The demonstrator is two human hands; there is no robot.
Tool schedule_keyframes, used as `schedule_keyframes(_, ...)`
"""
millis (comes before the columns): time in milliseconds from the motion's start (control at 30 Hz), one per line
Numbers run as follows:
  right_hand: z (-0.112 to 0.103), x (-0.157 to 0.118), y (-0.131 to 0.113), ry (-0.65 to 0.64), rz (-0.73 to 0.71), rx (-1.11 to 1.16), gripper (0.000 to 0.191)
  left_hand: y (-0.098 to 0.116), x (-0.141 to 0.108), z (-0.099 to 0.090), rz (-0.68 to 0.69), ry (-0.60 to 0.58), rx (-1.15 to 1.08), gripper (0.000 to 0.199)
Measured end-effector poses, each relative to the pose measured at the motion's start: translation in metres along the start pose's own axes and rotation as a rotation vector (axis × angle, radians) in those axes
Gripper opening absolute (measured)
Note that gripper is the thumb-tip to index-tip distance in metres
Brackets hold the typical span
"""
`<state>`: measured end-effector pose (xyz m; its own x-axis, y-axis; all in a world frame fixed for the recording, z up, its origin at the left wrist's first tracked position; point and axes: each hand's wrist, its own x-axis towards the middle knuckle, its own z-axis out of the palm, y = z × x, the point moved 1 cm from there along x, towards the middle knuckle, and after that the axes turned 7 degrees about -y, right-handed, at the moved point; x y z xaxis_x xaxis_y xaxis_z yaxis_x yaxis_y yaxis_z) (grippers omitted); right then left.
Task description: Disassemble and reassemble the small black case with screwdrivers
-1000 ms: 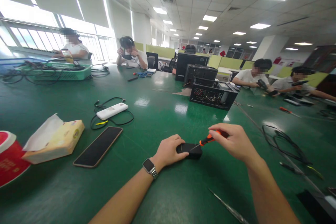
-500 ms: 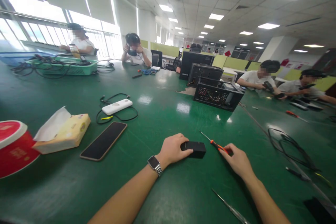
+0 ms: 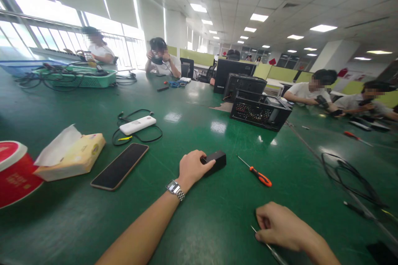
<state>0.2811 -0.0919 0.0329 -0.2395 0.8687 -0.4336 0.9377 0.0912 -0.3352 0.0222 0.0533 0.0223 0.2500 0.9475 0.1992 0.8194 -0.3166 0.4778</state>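
- I see the green table (image 3: 77, 223) spread under both hands, with other people seated along its far edges
- A black case (image 3: 259, 112) stands well beyond my left grip, further up the table
- A tissue pack (image 3: 70, 159) and a red cup (image 3: 14, 174) sit far out to the left of that grip
- A phone (image 3: 120, 166) lies face up just left of my left wrist
- My left hand (image 3: 191, 165) is clamped on the black box (image 3: 216, 160), which rests on the table
- My right hand (image 3: 278, 225) is curled over the upper end of the tweezers (image 3: 273, 251), fingers pinching them
- The screwdriver (image 3: 256, 172) lies loose just right of the box, apart from both hands
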Motion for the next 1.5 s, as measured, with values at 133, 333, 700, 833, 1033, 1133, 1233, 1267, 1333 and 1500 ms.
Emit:
schedule_keyframes(133,-0.001,0.008,-0.008,0.119,-0.130,0.023,0.016,0.009,-0.005,0.005,0.103,-0.017,0.021,0.038)
schedule_keyframes(333,-0.002,0.022,0.005,0.654,-0.197,0.403,0.024,0.028,-0.016,0.012,0.285,-0.070,0.040,0.036)
schedule_keyframes(700,0.014,0.039,-0.002,0.877,-0.291,0.511,0.009,0.030,-0.019,0.013,0.326,-0.076,-0.013,0.035)
schedule_keyframes(833,0.022,0.054,-0.010,0.636,-0.282,0.500,0.018,0.030,-0.019,0.015,0.312,-0.059,-0.017,0.034)
schedule_keyframes(1033,0.020,0.057,0.008,0.566,-0.135,0.743,0.038,0.025,-0.016,0.013,0.252,-0.040,-0.024,0.033)
schedule_keyframes(1133,0.015,0.053,0.017,0.572,-0.072,0.764,0.040,0.023,-0.014,0.010,0.158,-0.031,-0.043,0.032)
schedule_keyframes(1233,0.011,0.049,0.018,0.546,-0.101,0.642,0.036,0.023,-0.013,0.009,0.114,-0.022,-0.057,0.032)
schedule_keyframes(1267,0.010,0.048,0.017,0.529,-0.119,0.607,0.036,0.023,-0.013,0.009,0.112,-0.020,-0.057,0.032)
schedule_keyframes(1333,0.010,0.046,0.012,0.497,-0.148,0.572,0.037,0.024,-0.014,0.010,0.118,-0.016,-0.053,0.032)
schedule_keyframes(1500,0.011,0.043,0.001,0.493,-0.196,0.557,0.039,0.025,-0.016,0.011,0.149,-0.003,-0.041,0.033)
